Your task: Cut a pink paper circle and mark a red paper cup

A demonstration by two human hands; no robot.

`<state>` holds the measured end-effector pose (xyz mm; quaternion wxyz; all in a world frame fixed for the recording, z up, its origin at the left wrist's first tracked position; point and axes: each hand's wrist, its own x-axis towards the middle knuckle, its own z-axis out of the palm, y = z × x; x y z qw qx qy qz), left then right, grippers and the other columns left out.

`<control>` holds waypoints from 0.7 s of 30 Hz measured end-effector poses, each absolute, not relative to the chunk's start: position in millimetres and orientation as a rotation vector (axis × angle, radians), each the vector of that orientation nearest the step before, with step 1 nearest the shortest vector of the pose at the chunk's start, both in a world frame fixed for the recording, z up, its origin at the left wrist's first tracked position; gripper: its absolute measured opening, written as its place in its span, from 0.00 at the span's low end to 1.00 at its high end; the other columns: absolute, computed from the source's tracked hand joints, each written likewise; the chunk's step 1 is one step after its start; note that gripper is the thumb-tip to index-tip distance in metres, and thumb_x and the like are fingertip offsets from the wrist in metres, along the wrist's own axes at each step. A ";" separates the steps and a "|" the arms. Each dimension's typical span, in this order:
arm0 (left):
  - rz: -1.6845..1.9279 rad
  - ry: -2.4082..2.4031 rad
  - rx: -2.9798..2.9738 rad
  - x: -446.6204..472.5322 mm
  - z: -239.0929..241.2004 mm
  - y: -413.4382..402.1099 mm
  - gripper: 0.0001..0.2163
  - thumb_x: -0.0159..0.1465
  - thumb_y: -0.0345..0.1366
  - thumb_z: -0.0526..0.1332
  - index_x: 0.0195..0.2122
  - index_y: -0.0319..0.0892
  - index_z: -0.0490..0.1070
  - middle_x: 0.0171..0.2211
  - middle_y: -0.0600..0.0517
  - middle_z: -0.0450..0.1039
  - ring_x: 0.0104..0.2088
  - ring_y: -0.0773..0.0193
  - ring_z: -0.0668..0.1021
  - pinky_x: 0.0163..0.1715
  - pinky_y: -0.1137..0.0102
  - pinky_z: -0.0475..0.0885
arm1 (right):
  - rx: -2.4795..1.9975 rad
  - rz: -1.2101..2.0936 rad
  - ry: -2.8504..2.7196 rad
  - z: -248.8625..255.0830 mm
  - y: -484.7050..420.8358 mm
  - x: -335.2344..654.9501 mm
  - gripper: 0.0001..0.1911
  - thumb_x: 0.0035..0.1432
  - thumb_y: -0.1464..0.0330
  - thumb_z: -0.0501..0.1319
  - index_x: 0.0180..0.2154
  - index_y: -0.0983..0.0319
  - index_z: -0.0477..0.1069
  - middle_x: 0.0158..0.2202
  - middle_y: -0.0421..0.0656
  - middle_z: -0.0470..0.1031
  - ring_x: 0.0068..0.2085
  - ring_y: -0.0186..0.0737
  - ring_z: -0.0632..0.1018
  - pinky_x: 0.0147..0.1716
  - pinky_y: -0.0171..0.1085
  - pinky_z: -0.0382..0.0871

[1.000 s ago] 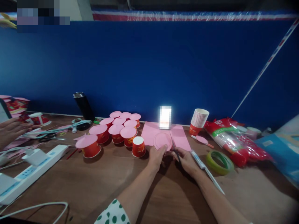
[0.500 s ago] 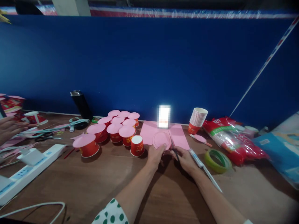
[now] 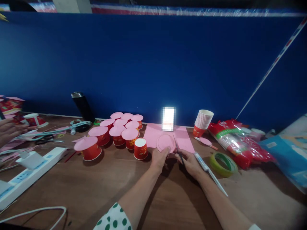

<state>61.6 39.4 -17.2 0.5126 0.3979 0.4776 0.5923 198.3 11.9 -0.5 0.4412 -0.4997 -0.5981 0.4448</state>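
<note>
At centre frame, your left hand [image 3: 158, 158] pinches the pink disc [image 3: 165, 141] by its near edge; your right hand [image 3: 190, 163] grips a dark slender tool [image 3: 181, 156] just beside it. If that pinch slackens, the disc could twist and the tool might nick it.

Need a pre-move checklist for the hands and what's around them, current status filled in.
1. Left hand on the round pink piece: ok, thumb on its near edge.
2. Right hand holding the dark slim tool: ok.
3. Tool apart from the round piece: cannot tell; they look very close.
4. Pink sheet free of other items: not ok, a bright screen stands towards its far edge.
5. Front red cup topped with a pink disc: not ok, white top shows.
6. Stacked cups standing: ok.
</note>
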 end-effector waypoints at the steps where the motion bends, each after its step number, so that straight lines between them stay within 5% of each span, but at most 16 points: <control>1: 1.421 1.145 0.952 61.6 -17.6 39.7 0.13 0.47 0.42 0.66 0.24 0.34 0.73 0.16 0.52 0.68 0.16 0.71 0.66 0.16 0.75 0.61 | -1.243 1.102 -1.483 -0.4 11.8 198.5 0.22 0.48 0.55 0.61 0.40 0.63 0.72 0.24 0.40 0.71 0.24 0.34 0.69 0.20 0.31 0.61; 21: 1.439 1.144 0.975 60.9 -18.9 40.8 0.14 0.48 0.42 0.65 0.26 0.33 0.73 0.15 0.53 0.66 0.16 0.72 0.66 0.15 0.76 0.62 | -1.237 1.098 -1.506 -2.9 13.3 202.0 0.22 0.48 0.57 0.62 0.40 0.65 0.73 0.21 0.37 0.67 0.21 0.30 0.64 0.20 0.30 0.59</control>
